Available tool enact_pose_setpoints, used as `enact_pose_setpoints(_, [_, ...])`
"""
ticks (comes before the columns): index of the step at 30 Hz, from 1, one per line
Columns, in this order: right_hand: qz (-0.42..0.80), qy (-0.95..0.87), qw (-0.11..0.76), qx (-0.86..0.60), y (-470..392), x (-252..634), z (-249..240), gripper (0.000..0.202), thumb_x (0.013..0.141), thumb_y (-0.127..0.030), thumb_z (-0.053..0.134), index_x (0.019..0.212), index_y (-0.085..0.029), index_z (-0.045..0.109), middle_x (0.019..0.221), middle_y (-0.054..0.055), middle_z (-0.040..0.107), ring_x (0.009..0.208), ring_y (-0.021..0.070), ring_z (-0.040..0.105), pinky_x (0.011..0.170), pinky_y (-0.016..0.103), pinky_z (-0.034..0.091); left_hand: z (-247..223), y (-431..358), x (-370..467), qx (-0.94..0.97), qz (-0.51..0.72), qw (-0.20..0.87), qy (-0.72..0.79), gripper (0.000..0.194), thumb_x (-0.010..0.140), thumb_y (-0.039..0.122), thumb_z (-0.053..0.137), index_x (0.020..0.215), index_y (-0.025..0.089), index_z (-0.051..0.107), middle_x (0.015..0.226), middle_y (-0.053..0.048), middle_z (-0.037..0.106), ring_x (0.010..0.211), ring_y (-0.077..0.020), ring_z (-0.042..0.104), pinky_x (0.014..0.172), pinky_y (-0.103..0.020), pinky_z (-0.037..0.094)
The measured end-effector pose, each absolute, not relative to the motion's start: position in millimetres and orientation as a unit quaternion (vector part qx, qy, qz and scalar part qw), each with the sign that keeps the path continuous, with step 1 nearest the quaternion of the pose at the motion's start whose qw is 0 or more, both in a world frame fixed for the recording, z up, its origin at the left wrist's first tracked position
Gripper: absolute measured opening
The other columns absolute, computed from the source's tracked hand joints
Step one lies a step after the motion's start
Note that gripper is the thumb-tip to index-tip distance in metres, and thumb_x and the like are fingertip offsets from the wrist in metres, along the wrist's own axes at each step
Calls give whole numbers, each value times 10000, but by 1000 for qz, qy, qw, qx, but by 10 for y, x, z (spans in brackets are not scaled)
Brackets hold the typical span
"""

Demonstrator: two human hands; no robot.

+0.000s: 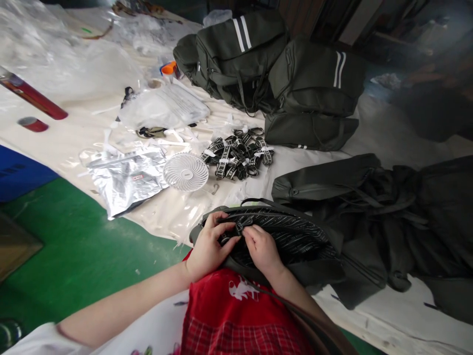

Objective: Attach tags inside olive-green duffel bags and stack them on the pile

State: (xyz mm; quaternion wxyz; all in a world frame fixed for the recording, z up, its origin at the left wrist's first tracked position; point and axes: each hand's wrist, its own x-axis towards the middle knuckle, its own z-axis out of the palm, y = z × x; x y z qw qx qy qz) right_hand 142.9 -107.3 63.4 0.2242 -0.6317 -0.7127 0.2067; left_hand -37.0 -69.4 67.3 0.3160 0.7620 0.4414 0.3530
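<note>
An open dark green bag (291,236) lies at the table's front edge against my body, its black lining printed with white marks. Just inside its left end, my left hand (210,245) curls its fingers and thumb around a small black strap (241,227). Close beside it, my right hand (263,248) pinches the same strap between thumb and fingers. The strap seems to carry a small buckle-like piece, too small to make out. My fingers cover part of it.
Behind the bag lies a pile of black straps with white lettering (240,153), beside a white fan (185,171) and a silver foil bag (127,177). Dark green bags with white stripes (314,79) stand farther back. More dark bags (417,212) lie right. An orange tape dispenser (169,69) sits behind.
</note>
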Motion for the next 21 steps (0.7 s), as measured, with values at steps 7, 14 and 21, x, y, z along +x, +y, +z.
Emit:
enact_pose_setpoints(7, [159, -748, 173, -621, -1042, 1414, 655, 291, 957, -126, 339, 965, -179, 624, 906, 82, 633, 845, 188, 605, 764, 267, 458, 720, -651, -347, 762, 349, 330, 434, 179, 892, 313, 597, 971, 216, 724, 1229, -104, 492, 1156, -240, 549, 999, -392, 506])
enact_pose_setpoints(14, [147, -765, 163, -606, -1010, 1395, 665, 318, 972, -141, 322, 1005, -171, 636, 945, 105, 650, 888, 207, 620, 802, 296, 483, 738, -548, -292, 740, 350, 356, 451, 197, 898, 299, 572, 785, 195, 694, 1113, -87, 547, 1047, -212, 583, 940, -354, 518])
enact_pose_setpoints(21, [91, -692, 195, -689, -1078, 1479, 802, 336, 958, -260, 441, 1269, -188, 545, 1167, 129, 608, 950, 223, 639, 785, 319, 510, 803, -557, -344, 793, 356, 229, 438, 174, 930, 268, 538, 863, 197, 681, 1190, -101, 558, 1082, -245, 557, 945, -422, 483])
